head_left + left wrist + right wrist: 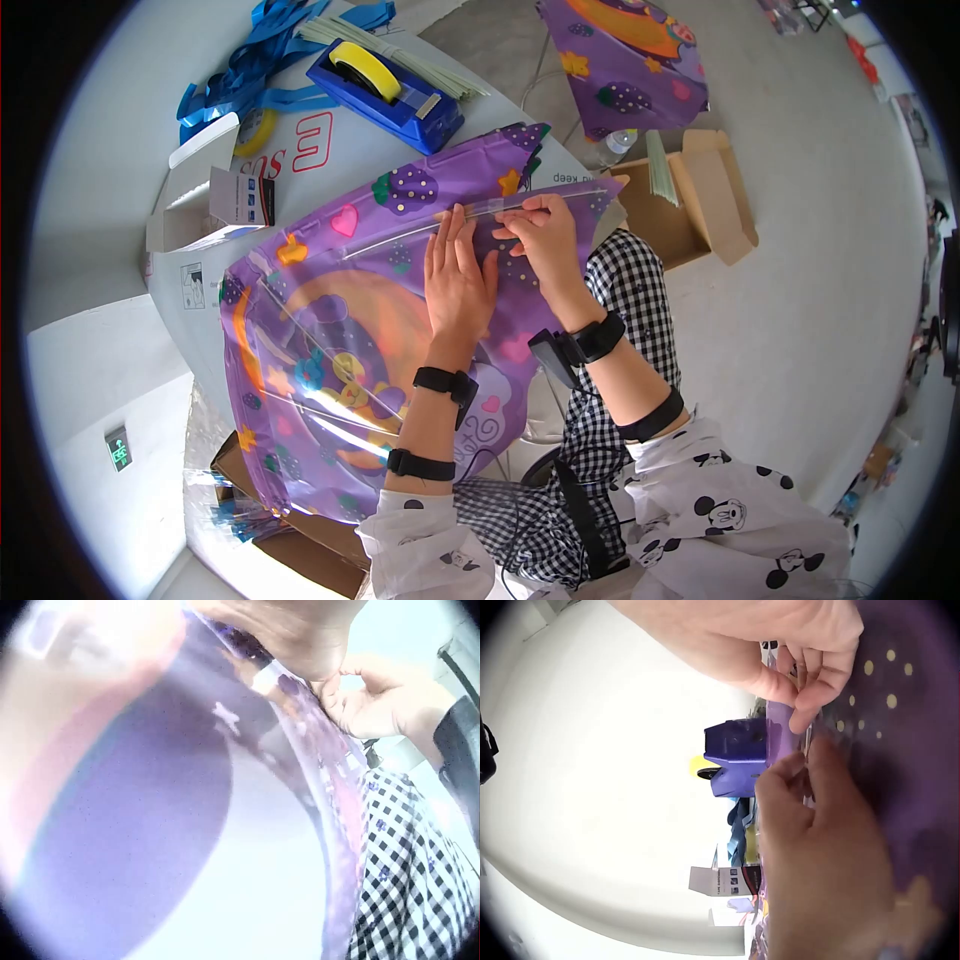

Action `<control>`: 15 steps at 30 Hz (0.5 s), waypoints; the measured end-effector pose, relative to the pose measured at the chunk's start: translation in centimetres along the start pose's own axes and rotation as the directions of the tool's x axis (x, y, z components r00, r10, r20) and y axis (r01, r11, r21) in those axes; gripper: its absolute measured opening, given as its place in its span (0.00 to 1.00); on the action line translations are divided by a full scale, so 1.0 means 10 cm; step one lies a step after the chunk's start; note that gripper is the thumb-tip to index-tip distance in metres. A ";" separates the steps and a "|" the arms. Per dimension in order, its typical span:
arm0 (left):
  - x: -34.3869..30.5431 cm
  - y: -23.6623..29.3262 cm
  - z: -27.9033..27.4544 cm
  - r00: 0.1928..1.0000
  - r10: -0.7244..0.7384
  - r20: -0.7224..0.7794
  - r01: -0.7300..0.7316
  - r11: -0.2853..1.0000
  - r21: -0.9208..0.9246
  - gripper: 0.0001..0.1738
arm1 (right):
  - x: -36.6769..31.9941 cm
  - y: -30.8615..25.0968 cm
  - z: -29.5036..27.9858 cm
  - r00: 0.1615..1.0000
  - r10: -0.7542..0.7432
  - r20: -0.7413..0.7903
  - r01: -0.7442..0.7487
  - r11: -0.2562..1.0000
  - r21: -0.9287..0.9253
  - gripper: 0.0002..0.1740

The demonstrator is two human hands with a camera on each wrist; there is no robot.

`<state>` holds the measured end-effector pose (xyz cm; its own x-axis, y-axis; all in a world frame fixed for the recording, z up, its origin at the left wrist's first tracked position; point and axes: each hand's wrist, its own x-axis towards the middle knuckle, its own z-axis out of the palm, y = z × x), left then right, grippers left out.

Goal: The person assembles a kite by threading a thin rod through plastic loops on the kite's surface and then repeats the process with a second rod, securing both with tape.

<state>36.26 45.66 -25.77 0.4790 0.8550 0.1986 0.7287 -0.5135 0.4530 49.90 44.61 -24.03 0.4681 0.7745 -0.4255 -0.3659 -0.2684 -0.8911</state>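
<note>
A shiny purple plastic sheet (300,320) printed with a moon, a bear, stars and hearts spreads over the table edge and the person's lap. One thin white rod (400,235) runs along its upper part, with a bit of clear tape near the right fingertips. My left hand (459,285) presses on the sheet at the rod, fingers straight and thumb spread. Beside it, my right hand (545,245) has curled fingers, thumb and index pinching at the rod. In the right wrist view both hands' fingertips meet close together along the rod (808,739).
A blue tape dispenser (425,118) with yellow tape stands on the table, near blue ribbon (225,85), a bundle of thin rods (440,72) and a small opened box (240,200). Another purple printed piece (640,75) lies beyond, above a cardboard box (735,195).
</note>
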 end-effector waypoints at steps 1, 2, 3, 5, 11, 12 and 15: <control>0.01 0.00 -0.01 1.000 -0.005 0.003 0.005 1.000 -0.002 0.27 | 0.01 -0.02 -0.02 1.000 0.010 0.000 -0.010 1.000 -0.011 0.14; 0.01 0.01 -0.02 1.000 -0.010 0.006 0.010 1.000 -0.003 0.27 | 0.03 -0.04 -0.04 1.000 0.020 0.000 -0.020 1.000 -0.022 0.14; 0.03 0.01 -0.03 1.000 -0.010 0.006 0.010 1.000 0.002 0.27 | 0.04 -0.06 -0.06 1.000 0.030 0.000 -0.030 0.999 -0.032 0.14; 0.04 0.03 -0.03 1.000 -0.009 0.006 0.009 1.000 0.010 0.26 | 0.06 -0.06 -0.10 1.000 0.030 0.008 -0.030 0.998 -0.063 0.13; 0.07 0.11 -0.01 1.000 -0.027 0.007 0.026 0.994 0.109 0.29 | 0.11 -0.09 -0.12 0.997 0.063 0.037 -0.057 0.988 -0.141 0.12; 0.07 0.12 -0.01 1.000 -0.026 0.005 0.025 0.992 0.123 0.29 | 0.13 -0.09 -0.12 0.997 0.075 0.033 -0.069 0.985 -0.156 0.12; 0.09 0.16 -0.02 1.000 -0.029 0.004 0.028 0.986 0.164 0.31 | 0.17 -0.13 -0.12 0.991 0.130 0.038 -0.124 0.984 -0.130 0.14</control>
<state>37.74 45.65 -24.74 0.4596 0.8694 0.1816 0.8124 -0.4941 0.3097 52.16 45.59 -23.77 0.3861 0.7543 -0.5311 -0.3130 -0.4344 -0.8446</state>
